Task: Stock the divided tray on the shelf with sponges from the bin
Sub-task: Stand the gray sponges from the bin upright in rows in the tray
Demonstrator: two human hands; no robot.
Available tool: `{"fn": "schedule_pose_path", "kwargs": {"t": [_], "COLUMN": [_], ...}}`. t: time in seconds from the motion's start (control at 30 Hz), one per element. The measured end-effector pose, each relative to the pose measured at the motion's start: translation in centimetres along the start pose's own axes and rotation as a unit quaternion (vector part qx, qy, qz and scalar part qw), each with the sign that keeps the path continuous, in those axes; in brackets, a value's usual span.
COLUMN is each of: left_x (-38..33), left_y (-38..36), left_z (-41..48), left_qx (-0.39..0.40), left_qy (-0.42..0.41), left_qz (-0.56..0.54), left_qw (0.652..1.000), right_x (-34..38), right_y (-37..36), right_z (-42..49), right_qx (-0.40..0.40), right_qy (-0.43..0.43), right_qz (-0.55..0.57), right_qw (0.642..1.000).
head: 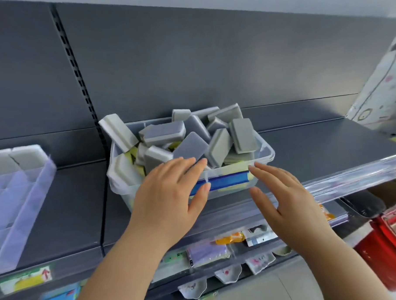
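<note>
I am at the pick-up step: my left hand (pixel 169 196) and right hand (pixel 283 196) are spread flat and empty at the front of the bin (pixel 230 190) mid-frame, so next I should grip a sponge (pixel 163 133) and carry it to the divided tray (pixel 38 179) at the left edge.

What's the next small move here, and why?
Probably curl the left hand round the grey sponge at its fingertips: it and the right hand are open and empty, the bin is heaped, and most visible compartments of the divided tray look unfilled.
</note>
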State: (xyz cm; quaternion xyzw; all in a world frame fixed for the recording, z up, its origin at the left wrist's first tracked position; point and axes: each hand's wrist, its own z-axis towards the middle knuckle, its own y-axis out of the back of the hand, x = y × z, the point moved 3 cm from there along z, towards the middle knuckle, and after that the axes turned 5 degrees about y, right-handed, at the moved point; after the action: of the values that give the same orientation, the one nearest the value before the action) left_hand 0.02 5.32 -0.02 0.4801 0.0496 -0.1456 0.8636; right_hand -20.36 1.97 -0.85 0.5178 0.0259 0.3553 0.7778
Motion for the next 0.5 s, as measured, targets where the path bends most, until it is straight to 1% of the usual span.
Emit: {"fn": "schedule_pose_path", "kwargs": {"t": [0.17, 0.37, 0.5], "left_x": [2.3, 4.9, 5.4], "left_y": [-1.7, -4.0, -6.0], "left_z": [2.9, 7.8, 11.5], "left_qx": [-0.025, 0.004, 0.024], "left_qy": [0.022, 0.007, -0.002], "left_qz": [0.026, 0.059, 0.1], "left_qw": [0.999, 0.998, 0.995], "right_x": [-2.7, -4.2, -6.8], "right_y": [-2.0, -4.2, -4.5], "right_z": [4.6, 10.8, 14.2], "right_qx": [0.022, 0.032, 0.031], "right_qy": [0.007, 0.036, 0.047], "right_qz": [0.036, 0.041, 0.004], "right_qw": [0.999, 0.998, 0.998]}}
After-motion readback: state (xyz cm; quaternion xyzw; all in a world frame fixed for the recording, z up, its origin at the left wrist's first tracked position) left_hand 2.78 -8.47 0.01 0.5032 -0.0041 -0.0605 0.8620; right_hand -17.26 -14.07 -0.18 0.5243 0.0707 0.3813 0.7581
